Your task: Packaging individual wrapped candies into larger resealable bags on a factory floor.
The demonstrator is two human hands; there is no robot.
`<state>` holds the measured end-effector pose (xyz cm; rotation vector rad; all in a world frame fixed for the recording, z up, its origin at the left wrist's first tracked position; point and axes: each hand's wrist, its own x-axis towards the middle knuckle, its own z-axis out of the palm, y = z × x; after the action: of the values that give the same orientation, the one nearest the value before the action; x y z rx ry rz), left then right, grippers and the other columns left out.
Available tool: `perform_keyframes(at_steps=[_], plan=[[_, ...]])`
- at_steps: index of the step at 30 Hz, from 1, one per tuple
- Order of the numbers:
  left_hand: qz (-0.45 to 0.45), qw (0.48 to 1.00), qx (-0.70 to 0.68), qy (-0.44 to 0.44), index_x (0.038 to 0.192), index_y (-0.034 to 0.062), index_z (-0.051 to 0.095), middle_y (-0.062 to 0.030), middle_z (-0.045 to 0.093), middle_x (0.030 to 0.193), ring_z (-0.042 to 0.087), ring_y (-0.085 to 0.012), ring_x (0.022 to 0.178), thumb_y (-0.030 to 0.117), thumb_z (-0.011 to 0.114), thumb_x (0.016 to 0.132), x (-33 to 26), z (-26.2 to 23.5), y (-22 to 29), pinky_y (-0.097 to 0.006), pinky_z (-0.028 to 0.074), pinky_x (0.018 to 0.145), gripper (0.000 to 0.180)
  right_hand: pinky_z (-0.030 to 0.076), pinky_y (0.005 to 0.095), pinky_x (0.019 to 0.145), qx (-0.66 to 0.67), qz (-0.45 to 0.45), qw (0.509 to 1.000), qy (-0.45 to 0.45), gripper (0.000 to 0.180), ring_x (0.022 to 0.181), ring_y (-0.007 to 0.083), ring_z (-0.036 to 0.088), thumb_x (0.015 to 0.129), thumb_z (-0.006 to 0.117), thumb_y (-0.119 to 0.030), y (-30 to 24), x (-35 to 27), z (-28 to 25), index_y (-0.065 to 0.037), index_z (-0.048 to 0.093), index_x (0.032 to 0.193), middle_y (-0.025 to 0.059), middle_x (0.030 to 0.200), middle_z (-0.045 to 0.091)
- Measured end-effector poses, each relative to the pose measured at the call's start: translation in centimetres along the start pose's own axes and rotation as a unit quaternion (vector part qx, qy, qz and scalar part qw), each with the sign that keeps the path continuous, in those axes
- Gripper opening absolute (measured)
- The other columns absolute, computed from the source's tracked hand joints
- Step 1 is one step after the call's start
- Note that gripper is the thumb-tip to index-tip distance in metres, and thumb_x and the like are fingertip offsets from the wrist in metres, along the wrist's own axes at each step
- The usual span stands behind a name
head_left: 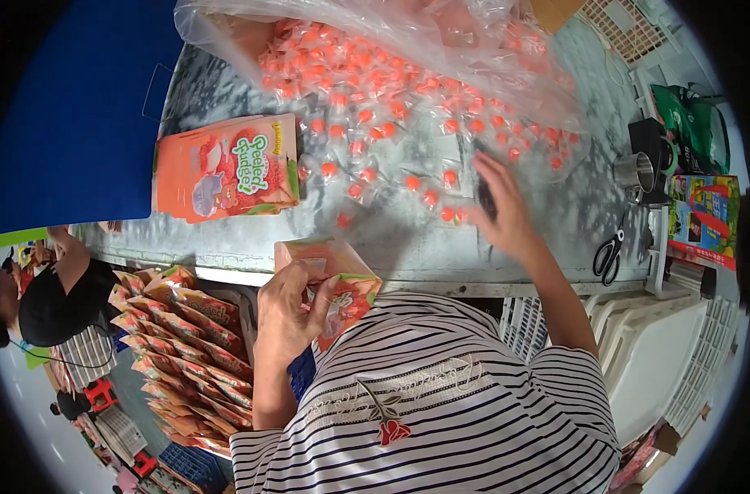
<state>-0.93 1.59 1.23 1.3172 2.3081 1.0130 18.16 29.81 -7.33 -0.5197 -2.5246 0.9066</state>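
Pinched in my left hand [295, 303] is a pink and orange candy pouch [325, 257], held in front of my body at the table's near edge. My right hand [503, 211] hovers over the table with its fingers stretched apart and nothing visible in them. Near its thumb lie a few round orange candies [431, 198] in clear wrappers. Farther back, a large heap of the same wrapped candies [350, 62] spills from a big clear plastic bag [507, 70]. To the left, a stack of flat pouches [226, 169] of similar print rests on the table.
A crate of filled pouches [189, 346] stands at my left below the table edge. Black scissors [609, 257] and a metal cup [633, 171] are at the right. White trays [651, 362] are stacked at lower right. A blue panel [70, 107] borders the left; another person [58, 292] is beyond.
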Motion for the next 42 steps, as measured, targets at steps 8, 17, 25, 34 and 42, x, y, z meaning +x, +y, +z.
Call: perform_keyframes(at_steps=[8, 17, 25, 34, 42], plan=[[0.007, 1.000, -0.004, -0.013, 0.085, 0.0023, 0.060, -0.0115, 0.061, 0.074, 0.061, -0.0262, 0.062, 0.005, 0.071, 0.078, -0.1, 0.0, 1.1, -0.034, 0.048, 0.054, 0.014, 0.020, 0.0500, 0.113, -0.129, -0.103, 0.974, -0.155, 0.084, 0.140, 0.0356, 0.018, 0.073, 0.072, -0.046, -2.3, 3.4, 3.2, -0.014, 0.037, 0.143, 0.0153, 0.152, 0.020], [-0.056, 0.998, -0.026, 0.011, 0.083, 0.0004, 0.060, -0.0118, 0.060, 0.071, 0.060, -0.0242, 0.058, 0.005, 0.071, 0.079, -0.3, -0.6, 0.3, -0.032, 0.047, 0.052, 0.013, 0.038, 0.0337, 0.102, 0.318, 0.116, 0.940, 0.028, 0.041, 0.120, 0.0207, 0.052, 0.101, 0.038, -0.025, 0.7, 4.9, -1.0, 0.001, 0.049, 0.130, 0.0114, 0.127, 0.057], [0.003, 1.000, 0.013, -0.012, 0.082, 0.0017, 0.061, -0.0135, 0.061, 0.072, 0.061, -0.0283, 0.062, 0.008, 0.073, 0.077, 0.5, 0.4, 1.1, -0.035, 0.048, 0.056, 0.015, 0.045, 0.0362, 0.092, 0.060, -0.132, 0.986, -0.078, 0.030, 0.106, 0.0256, 0.055, 0.086, 0.052, -0.002, -4.4, 7.5, 6.6, -0.003, 0.061, 0.115, 0.0114, 0.111, 0.059], [-0.033, 0.999, -0.003, 0.002, 0.082, 0.0009, 0.059, -0.0126, 0.060, 0.072, 0.060, -0.0272, 0.059, 0.007, 0.071, 0.080, -1.0, -0.2, 0.1, -0.034, 0.047, 0.053, 0.014, 0.045, 0.0364, 0.082, -0.050, -0.141, 0.983, -0.108, 0.014, 0.095, 0.0245, 0.054, 0.085, 0.060, -0.008, -1.9, 7.5, 6.0, -0.001, 0.065, 0.097, 0.0077, 0.093, 0.059], [-0.005, 1.000, -0.008, -0.008, 0.081, 0.0013, 0.058, -0.0129, 0.060, 0.072, 0.058, -0.0318, 0.062, 0.007, 0.071, 0.079, 0.0, 0.3, -0.6, -0.038, 0.046, 0.055, 0.015, 0.046, 0.0312, 0.086, 0.102, 0.078, 0.990, -0.050, 0.040, 0.098, 0.0211, 0.060, 0.083, 0.063, -0.010, 0.3, 4.8, -1.0, -0.004, 0.057, 0.122, 0.0113, 0.113, 0.062]])
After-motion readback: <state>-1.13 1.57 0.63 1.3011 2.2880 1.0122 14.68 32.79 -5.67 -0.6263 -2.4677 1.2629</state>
